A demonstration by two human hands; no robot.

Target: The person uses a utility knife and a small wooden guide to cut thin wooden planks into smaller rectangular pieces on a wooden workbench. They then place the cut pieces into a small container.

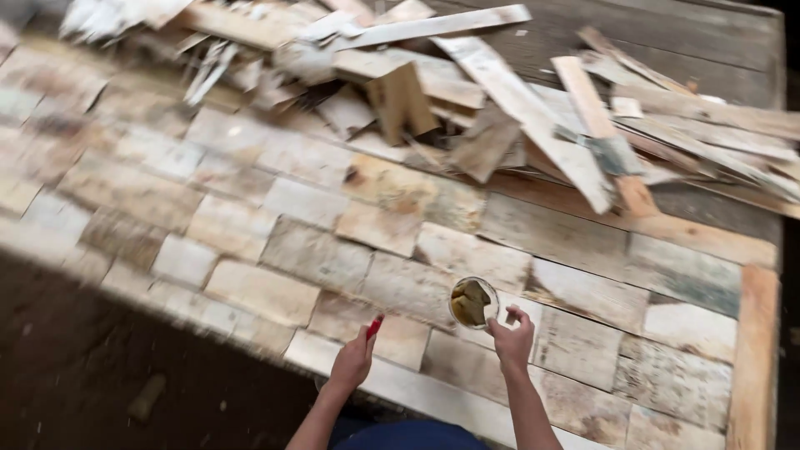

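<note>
My left hand [352, 362] grips a thin tool with a red handle [374, 326], its tip pointing up over the wooden panel. My right hand [512, 337] is beside a small round open can [472, 302] holding a tan, glue-like substance, its fingers curled at the can's right rim. The can stands on a large panel of weathered wooden blocks [317, 250] laid in a brick pattern. Both hands are at the panel's near edge.
A heap of scrap wood strips and broken boards [500, 92] lies across the far side of the panel. A plain wooden border [754, 350] runs along the right edge. Dark dirty floor [83, 375] lies to the near left, with a small object on it.
</note>
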